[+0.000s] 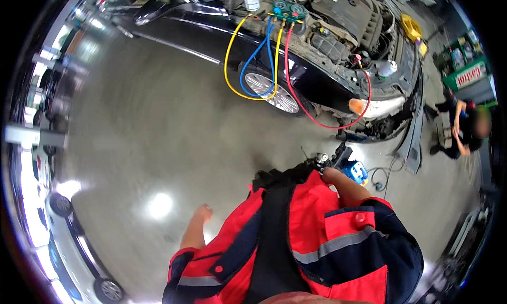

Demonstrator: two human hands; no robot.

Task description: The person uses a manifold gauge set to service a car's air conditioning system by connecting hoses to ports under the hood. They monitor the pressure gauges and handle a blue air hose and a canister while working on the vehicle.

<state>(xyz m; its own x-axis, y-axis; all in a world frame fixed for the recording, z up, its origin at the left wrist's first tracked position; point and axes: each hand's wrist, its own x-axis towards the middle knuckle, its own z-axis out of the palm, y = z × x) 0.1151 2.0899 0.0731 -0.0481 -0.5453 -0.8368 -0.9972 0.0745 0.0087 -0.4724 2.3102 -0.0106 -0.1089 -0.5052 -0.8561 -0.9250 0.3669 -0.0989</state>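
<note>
My left hand (205,212) hangs low beside my red and navy jacket, over the floor and away from the car; its fingers are too blurred to make out. On the other side, my right hand (329,174) is nearest a dark piece of equipment (338,155) and a blue unit (356,172) on the floor; its fingers are hidden. Ahead, a manifold gauge set (289,10) rests on the edge of the engine bay. A yellow hose (227,66), a blue hose (257,49) and a red hose (288,66) loop down from it over the fender and wheel.
A black car (195,37) stands ahead with its engine bay (348,19) exposed. A white can (251,0) sits by the gauges, a yellow jug (411,27) at the far right. A person (467,127) crouches at right. A black cable (388,172) lies on the floor.
</note>
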